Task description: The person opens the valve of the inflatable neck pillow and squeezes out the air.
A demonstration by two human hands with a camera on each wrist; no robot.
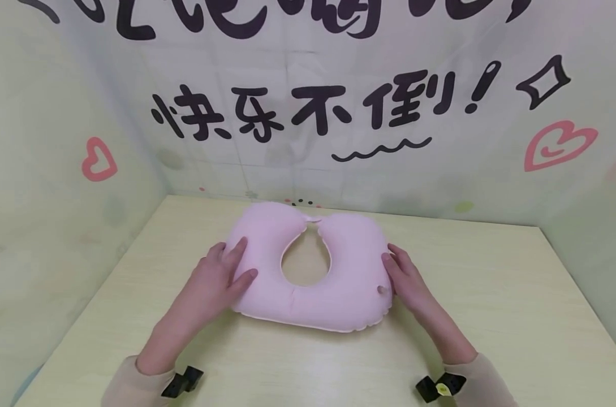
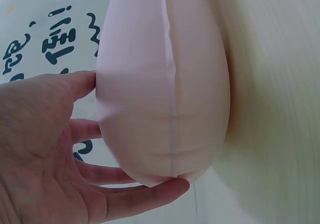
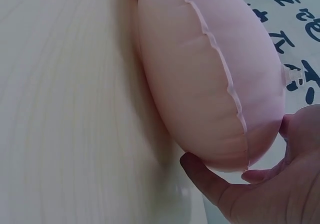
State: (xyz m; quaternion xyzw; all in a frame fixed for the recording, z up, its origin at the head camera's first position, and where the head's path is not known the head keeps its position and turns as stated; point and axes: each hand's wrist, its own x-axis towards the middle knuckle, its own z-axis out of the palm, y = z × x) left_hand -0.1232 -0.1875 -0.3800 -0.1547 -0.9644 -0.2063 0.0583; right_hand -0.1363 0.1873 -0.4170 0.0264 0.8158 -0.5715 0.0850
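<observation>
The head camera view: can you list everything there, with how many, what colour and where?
neck pillow: one, pink, U-shaped and inflated, lying mid-table with its open ends toward the wall
valve: one, small, pinkish, on the pillow's right side
table: one, pale wood-grain, under the pillow
backdrop: one, pale green-white, behind and beside the table, with black lettering and pink hearts
wrist straps: two, black, at the sleeves' ends
sleeves: two, beige, at the bottom edge
left hand: one, resting against the pillow's left lobe, fingers relaxed
right hand: one, touching the pillow's right side by the valve
</observation>
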